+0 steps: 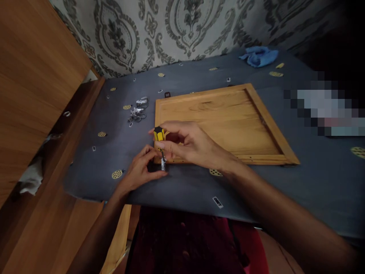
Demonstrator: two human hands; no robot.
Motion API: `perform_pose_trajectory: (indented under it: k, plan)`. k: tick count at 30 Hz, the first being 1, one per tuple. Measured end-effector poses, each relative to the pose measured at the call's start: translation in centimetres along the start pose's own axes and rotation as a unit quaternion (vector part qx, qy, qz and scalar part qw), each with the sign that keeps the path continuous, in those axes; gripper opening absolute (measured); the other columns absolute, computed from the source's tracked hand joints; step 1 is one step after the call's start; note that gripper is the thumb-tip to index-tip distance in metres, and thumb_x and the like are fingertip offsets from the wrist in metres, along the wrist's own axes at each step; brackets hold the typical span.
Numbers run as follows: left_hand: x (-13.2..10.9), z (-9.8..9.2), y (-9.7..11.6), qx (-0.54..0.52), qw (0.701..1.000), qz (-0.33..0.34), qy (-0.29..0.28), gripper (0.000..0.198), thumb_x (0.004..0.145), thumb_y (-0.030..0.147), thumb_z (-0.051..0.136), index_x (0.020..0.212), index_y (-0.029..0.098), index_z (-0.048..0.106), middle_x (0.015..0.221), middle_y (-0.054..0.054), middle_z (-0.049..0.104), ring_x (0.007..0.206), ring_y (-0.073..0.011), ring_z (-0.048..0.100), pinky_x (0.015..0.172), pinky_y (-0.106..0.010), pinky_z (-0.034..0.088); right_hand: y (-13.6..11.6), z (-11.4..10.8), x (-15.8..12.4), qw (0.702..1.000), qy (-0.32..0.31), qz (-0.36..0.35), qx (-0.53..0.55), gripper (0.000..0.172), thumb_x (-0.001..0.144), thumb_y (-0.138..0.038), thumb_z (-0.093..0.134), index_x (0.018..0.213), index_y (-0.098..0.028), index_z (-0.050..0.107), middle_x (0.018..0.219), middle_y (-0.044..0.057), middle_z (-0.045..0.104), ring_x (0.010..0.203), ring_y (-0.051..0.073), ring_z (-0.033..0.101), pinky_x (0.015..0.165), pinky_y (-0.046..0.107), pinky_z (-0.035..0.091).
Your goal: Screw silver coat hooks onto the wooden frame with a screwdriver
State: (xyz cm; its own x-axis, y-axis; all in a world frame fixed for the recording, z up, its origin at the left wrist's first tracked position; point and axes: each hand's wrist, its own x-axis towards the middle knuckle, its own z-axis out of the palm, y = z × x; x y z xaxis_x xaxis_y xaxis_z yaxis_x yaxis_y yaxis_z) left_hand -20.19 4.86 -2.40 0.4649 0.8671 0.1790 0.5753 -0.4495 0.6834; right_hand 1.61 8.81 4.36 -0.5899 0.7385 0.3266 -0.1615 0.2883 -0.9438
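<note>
My right hand (188, 142) is closed around a yellow and black screwdriver (159, 133), which points down at the near left corner of a framed wooden panel (228, 121). Below the screwdriver's tip is a small silver metal hinge (163, 164), set against the panel's near edge. My left hand (141, 169) pinches around that hinge, thumb below and fingers above. The panel lies flat with its recessed side up, and small dark holes show along its near rail. Whether a screw sits under the tip is hidden by my fingers.
Several loose metal hinges (137, 113) lie left of the panel on the grey patterned tablecloth (94, 171). A blue cloth (259, 56) is at the back right. A small dark bracket (167, 94) touches the panel's far side. Wooden furniture (37, 76) borders the left; a blurred-out area covers the right.
</note>
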Motion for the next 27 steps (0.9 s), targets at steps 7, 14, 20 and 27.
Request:
perform_pose_trajectory:
  k: [7, 14, 20, 27]
  plan:
    - [-0.2, 0.3, -0.3, -0.001, 1.0, 0.004, 0.011, 0.043, 0.083, 0.043, 0.08, 0.119, 0.027, 0.064, 0.107, -0.003, 0.061, 0.097, -0.023, 0.06, 0.086, -0.037, 0.052, 1.1, 1.2, 0.2, 0.996, 0.091, -0.016, -0.001, 0.043, 0.079, -0.046, 0.081, 0.075, -0.021, 0.045, 0.063, -0.007, 0.049, 0.053, 0.006, 0.044, 0.045, 0.02, 0.032]
    - [0.1, -0.1, 0.4, -0.011, 1.0, -0.009, -0.009, 0.034, 0.084, 0.042, 0.078, 0.109, 0.023, 0.065, 0.103, -0.003, 0.057, 0.09, -0.0201, 0.055, 0.079, -0.033, 0.049, 0.8, 1.4, 0.5, 0.987, 0.144, -0.046, 0.059, 0.036, 0.083, -0.046, 0.079, 0.081, -0.022, 0.052, 0.067, -0.007, 0.05, 0.053, 0.007, 0.049, 0.046, 0.021, 0.043]
    - [0.1, -0.1, 0.5, -0.011, 1.0, 0.0, -0.003, 0.034, 0.084, 0.041, 0.079, 0.108, 0.024, 0.063, 0.102, -0.001, 0.055, 0.087, -0.018, 0.052, 0.077, -0.03, 0.047, 1.0, 1.2, 0.4, 0.987, 0.145, -0.055, 0.034, 0.035, 0.084, -0.042, 0.078, 0.076, -0.021, 0.051, 0.064, -0.008, 0.048, 0.05, 0.006, 0.046, 0.043, 0.02, 0.042]
    - [0.1, -0.1, 0.5, -0.015, 1.0, -0.014, -0.011, 0.033, 0.084, 0.043, 0.078, 0.107, 0.023, 0.064, 0.105, -0.003, 0.055, 0.093, -0.0205, 0.054, 0.081, -0.032, 0.048, 1.5, 1.5, 0.4, 0.989, 0.141, -0.054, 0.012, 0.034, 0.085, -0.041, 0.077, 0.076, -0.022, 0.051, 0.063, -0.008, 0.049, 0.05, 0.006, 0.046, 0.043, 0.02, 0.04]
